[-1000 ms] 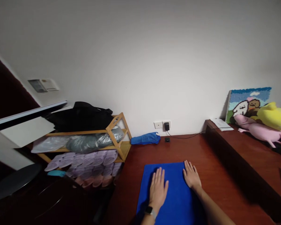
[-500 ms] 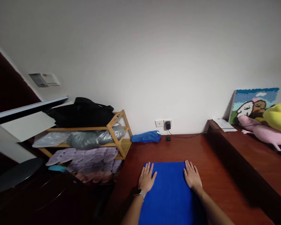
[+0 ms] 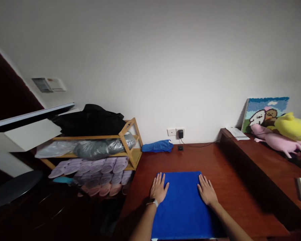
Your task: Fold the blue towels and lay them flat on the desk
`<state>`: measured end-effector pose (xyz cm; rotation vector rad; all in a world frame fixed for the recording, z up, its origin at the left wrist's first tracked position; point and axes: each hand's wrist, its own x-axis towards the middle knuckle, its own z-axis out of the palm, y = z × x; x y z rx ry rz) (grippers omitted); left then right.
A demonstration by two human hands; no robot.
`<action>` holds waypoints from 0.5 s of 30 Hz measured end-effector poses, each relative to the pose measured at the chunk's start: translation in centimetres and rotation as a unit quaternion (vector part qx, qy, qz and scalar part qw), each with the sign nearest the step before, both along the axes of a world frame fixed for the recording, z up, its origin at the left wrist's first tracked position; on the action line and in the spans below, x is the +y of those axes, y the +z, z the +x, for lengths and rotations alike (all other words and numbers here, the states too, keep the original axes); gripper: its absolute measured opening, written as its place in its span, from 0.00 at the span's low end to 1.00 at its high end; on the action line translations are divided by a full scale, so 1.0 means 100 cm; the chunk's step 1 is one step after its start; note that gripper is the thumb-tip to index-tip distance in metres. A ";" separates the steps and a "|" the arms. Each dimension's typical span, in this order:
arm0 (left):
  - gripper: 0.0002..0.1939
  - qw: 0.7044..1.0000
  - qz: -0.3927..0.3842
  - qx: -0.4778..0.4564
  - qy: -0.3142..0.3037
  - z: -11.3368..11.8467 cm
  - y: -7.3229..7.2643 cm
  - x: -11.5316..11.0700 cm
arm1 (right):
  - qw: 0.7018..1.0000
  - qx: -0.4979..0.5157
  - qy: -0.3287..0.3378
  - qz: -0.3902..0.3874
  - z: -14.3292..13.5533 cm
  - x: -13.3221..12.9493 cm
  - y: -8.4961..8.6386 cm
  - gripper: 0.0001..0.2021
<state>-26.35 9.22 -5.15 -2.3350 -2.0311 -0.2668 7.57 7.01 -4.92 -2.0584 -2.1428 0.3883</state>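
Nearest me, a blue cloth (image 3: 182, 207) lies flat on the reddish-brown desk (image 3: 230, 194). The left hand (image 3: 158, 190) rests palm down on its left edge, fingers slightly apart; the right hand (image 3: 207, 191) rests likewise at the right edge, fingers spread. Beyond, a folded blue bundle (image 3: 157, 146) lies by the wall, near a black plug adapter (image 3: 181, 134). I can't read any label or brand anywhere.
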 end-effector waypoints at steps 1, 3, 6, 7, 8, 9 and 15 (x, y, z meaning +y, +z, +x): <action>0.36 1.000 -0.005 0.003 -0.001 -0.001 0.004 0.001 | 1.000 0.001 -0.001 0.004 0.000 -0.002 -0.001 0.34; 0.36 1.000 -0.008 0.006 0.000 0.003 0.014 0.001 | 1.000 0.000 -0.005 0.013 0.000 -0.003 -0.003 0.34; 0.34 0.999 0.034 -0.007 -0.005 0.034 0.031 -0.001 | 1.000 -0.003 -0.006 0.017 -0.002 -0.002 -0.004 0.34; 0.34 0.999 0.046 -0.014 -0.025 0.052 0.034 -0.004 | 1.000 -0.003 -0.005 0.018 -0.002 -0.002 -0.004 0.34; 0.33 0.997 0.048 -0.022 -0.058 0.074 0.035 -0.007 | 1.000 -0.003 -0.005 0.018 -0.002 -0.002 -0.003 0.34; 0.33 0.994 0.038 -0.029 -0.100 0.098 0.034 -0.011 | 1.000 -0.005 -0.003 0.017 -0.001 -0.001 -0.002 0.34; 0.32 0.980 -0.022 -0.078 -0.182 0.182 0.008 -0.049 | 1.000 -0.017 0.014 0.014 0.001 -0.003 0.001 0.33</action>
